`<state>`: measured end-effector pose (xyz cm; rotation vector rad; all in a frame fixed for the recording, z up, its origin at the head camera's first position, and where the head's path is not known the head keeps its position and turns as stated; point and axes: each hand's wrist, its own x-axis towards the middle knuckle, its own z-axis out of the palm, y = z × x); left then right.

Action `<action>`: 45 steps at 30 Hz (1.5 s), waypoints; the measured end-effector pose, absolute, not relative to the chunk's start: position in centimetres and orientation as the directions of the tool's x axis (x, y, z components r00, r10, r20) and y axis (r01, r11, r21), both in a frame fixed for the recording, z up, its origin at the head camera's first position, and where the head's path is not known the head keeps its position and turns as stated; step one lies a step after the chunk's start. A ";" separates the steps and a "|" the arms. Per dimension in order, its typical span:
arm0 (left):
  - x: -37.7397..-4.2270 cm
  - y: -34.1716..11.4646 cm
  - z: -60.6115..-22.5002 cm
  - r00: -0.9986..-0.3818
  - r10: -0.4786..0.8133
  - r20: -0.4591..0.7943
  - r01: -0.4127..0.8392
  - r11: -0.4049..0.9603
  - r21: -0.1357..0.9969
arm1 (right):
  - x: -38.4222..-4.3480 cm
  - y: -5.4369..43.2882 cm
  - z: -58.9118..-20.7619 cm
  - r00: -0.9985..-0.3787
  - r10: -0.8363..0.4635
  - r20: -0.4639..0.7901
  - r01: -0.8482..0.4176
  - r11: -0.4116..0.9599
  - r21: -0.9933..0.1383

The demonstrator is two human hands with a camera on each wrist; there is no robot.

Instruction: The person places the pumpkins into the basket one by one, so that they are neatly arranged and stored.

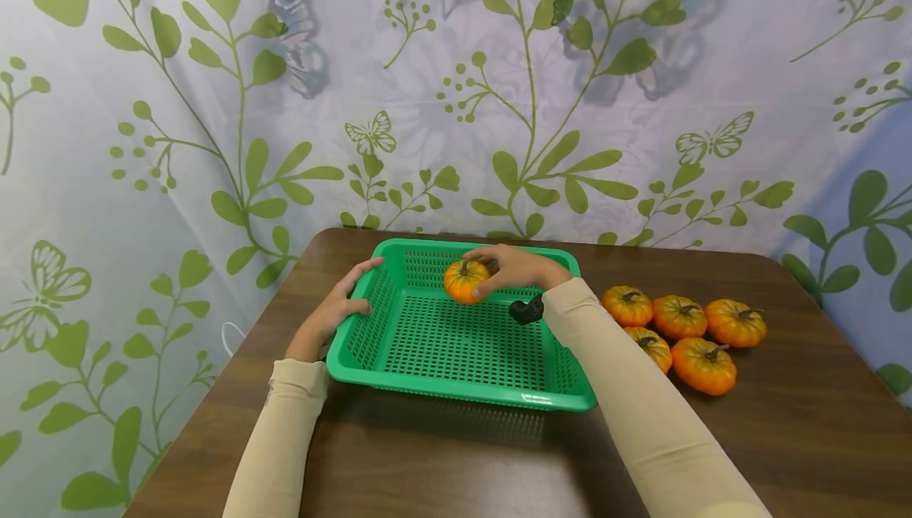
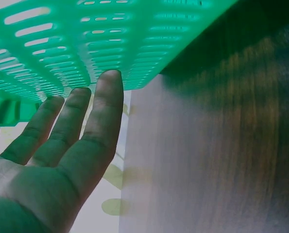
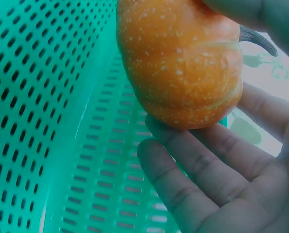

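Note:
My right hand (image 1: pixel 518 266) pinches a small orange pumpkin (image 1: pixel 466 281) between thumb and fingers, above the floor of a green perforated plastic basket (image 1: pixel 463 389). In the right wrist view the pumpkin (image 3: pixel 183 68) is speckled, with a dark curved stem, and two fingertips (image 3: pixel 154 155) lie near its underside. My left hand (image 1: pixel 333 314) holds the basket by its left rim, the thumb lying over the edge. From the left wrist, several fingers (image 2: pixel 103 111) reach up to the basket's slotted outer wall (image 2: pixel 100 53). Nothing else lies in the visible part of the basket.
On the brown wooden table (image 1: pixel 798 423), several more small pumpkins (image 1: pixel 704 366) sit grouped right of the basket, partly behind my right sleeve (image 1: pixel 641 407). A curtain (image 1: pixel 442 90) printed with leaves and butterflies hangs behind the table. A black perforated piece (image 1: pixel 527 310) shows under my right wrist.

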<state>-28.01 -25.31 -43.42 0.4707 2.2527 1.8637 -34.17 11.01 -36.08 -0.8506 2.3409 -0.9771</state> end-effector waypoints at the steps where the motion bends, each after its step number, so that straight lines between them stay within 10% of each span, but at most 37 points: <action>1: -28.0 -25.3 -43.5 -0.933 0.355 0.068 0.132 0.160 0.978 | -34.2 10.8 -36.1 -0.700 -0.692 -0.174 -0.362 0.554 -0.750; 22: -28.2 -25.5 -43.5 -0.923 0.376 0.086 0.137 0.113 0.984 | -34.4 6.1 -38.3 -0.791 -0.612 -0.008 -0.381 0.502 -0.776; 45: -28.3 -25.5 -43.3 -0.931 0.360 0.065 0.133 0.167 0.977 | -34.2 3.5 -41.1 -0.760 -0.639 -0.121 -0.300 0.510 -0.806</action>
